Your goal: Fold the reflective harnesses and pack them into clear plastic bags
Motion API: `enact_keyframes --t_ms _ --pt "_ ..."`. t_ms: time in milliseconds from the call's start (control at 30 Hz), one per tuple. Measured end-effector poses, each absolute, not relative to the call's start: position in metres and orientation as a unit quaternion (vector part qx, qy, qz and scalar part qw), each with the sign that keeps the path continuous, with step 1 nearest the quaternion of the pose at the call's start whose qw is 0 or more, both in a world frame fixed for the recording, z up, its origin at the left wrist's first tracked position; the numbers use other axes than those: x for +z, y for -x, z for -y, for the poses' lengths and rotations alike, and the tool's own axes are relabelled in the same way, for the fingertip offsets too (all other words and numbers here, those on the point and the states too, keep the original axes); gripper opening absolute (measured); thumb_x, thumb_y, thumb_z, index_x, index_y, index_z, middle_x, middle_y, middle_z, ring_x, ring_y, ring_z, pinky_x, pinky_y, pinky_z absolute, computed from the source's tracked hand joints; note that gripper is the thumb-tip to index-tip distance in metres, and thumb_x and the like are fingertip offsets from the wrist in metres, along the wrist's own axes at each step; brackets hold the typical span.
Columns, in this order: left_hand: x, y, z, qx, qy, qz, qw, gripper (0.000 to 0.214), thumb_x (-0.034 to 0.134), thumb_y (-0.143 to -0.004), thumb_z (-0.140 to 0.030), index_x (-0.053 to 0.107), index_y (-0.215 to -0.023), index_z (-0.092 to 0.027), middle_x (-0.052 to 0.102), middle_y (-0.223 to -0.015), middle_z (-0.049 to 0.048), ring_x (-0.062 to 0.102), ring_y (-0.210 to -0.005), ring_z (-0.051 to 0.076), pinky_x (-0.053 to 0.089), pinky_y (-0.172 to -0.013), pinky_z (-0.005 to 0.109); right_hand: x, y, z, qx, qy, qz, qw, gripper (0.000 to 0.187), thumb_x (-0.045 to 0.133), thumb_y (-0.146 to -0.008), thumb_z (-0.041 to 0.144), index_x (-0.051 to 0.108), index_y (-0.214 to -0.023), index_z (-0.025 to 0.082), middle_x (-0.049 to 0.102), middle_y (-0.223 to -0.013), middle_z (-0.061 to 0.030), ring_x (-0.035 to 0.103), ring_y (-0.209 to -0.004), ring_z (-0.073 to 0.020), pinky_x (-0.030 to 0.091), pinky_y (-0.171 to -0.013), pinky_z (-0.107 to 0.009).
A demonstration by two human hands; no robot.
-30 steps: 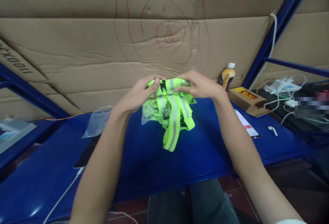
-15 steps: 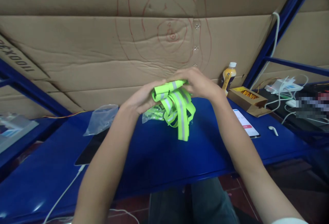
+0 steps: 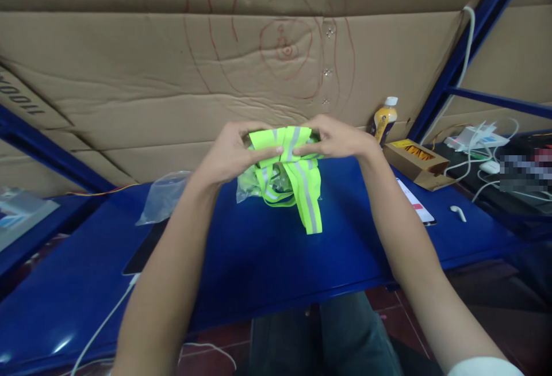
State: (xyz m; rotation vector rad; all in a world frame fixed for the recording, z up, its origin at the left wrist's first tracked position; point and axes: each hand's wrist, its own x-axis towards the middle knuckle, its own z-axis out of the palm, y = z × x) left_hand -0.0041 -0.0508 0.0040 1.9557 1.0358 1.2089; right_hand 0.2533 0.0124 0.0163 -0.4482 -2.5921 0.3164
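A neon yellow safety vest with grey reflective stripes is bunched up above the blue table. My left hand grips its folded top edge from the left, fingers curled over the fabric. My right hand pinches the same edge from the right. One strap end hangs down toward the table. Behind the vest lies a clear plastic bag holding more yellow material.
An empty clear bag lies at the left, with a dark tablet and white cable nearer me. A juice bottle, open cardboard box, phone and earbud sit at the right. Cardboard lines the back.
Both hands have folded and turned the vest's top edge between them; the bundle is tighter and the hanging strap has shifted from the left to the right.
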Motion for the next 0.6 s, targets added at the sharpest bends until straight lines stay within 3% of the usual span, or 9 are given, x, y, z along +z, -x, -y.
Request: enact_keyframes --t_ms 67,167,233,300,433,500,600 --pt "-0.004 0.000 0.045 0.475 -0.690 -0.372 0.400 0.053 0.096 -0.072 -0.061 0.081 -0.099 -0.019 0.078 -0.091 0.0079 0.074 -0.081 0.025 0.061 -0.069 0.034 0.018 -0.251 -0.010 0.094 0.179 0.937 0.286 0.034 0.072 -0.103 0.047 0.070 -0.090 0.015 0.064 -0.075 0.0024 0.052 -0.076 -0.0133 0.042 -0.072 -0.026" --pt "-0.012 -0.005 0.037 0.464 -0.644 -0.321 0.518 0.066 0.077 -0.084 -0.079 0.080 -0.101 -0.016 0.078 -0.089 0.0111 0.079 -0.093 0.032 0.065 -0.077 0.040 0.019 -0.245 -0.004 0.046 0.209 0.922 0.324 0.018 0.070 -0.102 0.032 0.073 -0.093 0.017 0.073 -0.084 -0.0010 0.061 -0.083 -0.0174 0.046 -0.081 -0.029" --pt "-0.012 -0.007 0.033 0.476 -0.618 -0.311 0.542 0.065 0.072 -0.088 -0.079 0.078 -0.098 -0.015 0.078 -0.088 0.0109 0.079 -0.097 0.033 0.066 -0.079 0.040 0.018 -0.240 -0.001 0.017 0.214 0.915 0.340 0.013 0.065 -0.100 0.021 0.077 -0.098 0.018 0.079 -0.095 -0.0045 0.068 -0.092 -0.0212 0.049 -0.089 -0.032" --pt "-0.010 -0.007 0.031 0.493 -0.590 -0.331 0.547 0.054 0.085 -0.080 -0.067 0.077 -0.093 -0.015 0.078 -0.086 0.0099 0.078 -0.090 0.029 0.065 -0.075 0.036 0.015 -0.236 0.000 0.004 0.202 0.913 0.355 0.022 0.060 -0.097 0.014 0.080 -0.106 0.017 0.081 -0.109 -0.0079 0.072 -0.104 -0.0244 0.050 -0.096 -0.034" --pt "-0.004 -0.002 0.033 0.502 -0.580 -0.376 0.521 0.051 0.104 -0.056 -0.037 0.080 -0.093 -0.013 0.078 -0.089 0.0082 0.072 -0.074 0.018 0.061 -0.068 0.028 0.009 -0.233 -0.005 0.044 0.175 0.929 0.322 0.045 0.065 -0.096 0.024 0.073 -0.140 0.019 0.077 -0.137 -0.0100 0.069 -0.126 -0.0283 0.049 -0.112 -0.041" --pt "-0.002 0.001 0.036 0.508 -0.621 -0.387 0.453 0.054 0.105 -0.055 -0.032 0.081 -0.100 -0.015 0.079 -0.095 0.0073 0.072 -0.077 0.018 0.059 -0.069 0.028 0.008 -0.235 -0.008 0.077 0.159 0.938 0.297 0.061 0.073 -0.094 0.037 0.064 -0.152 0.020 0.071 -0.149 -0.0108 0.064 -0.135 -0.0303 0.048 -0.117 -0.045" --pt "0.002 0.003 0.043 0.490 -0.727 -0.380 0.294 0.052 0.101 -0.061 -0.031 0.083 -0.108 -0.020 0.080 -0.103 0.0063 0.074 -0.089 0.021 0.059 -0.078 0.030 0.008 -0.241 -0.012 0.126 0.165 0.935 0.286 0.069 0.082 -0.088 0.052 0.067 -0.146 0.017 0.072 -0.143 -0.0121 0.066 -0.127 -0.0299 0.053 -0.109 -0.044"
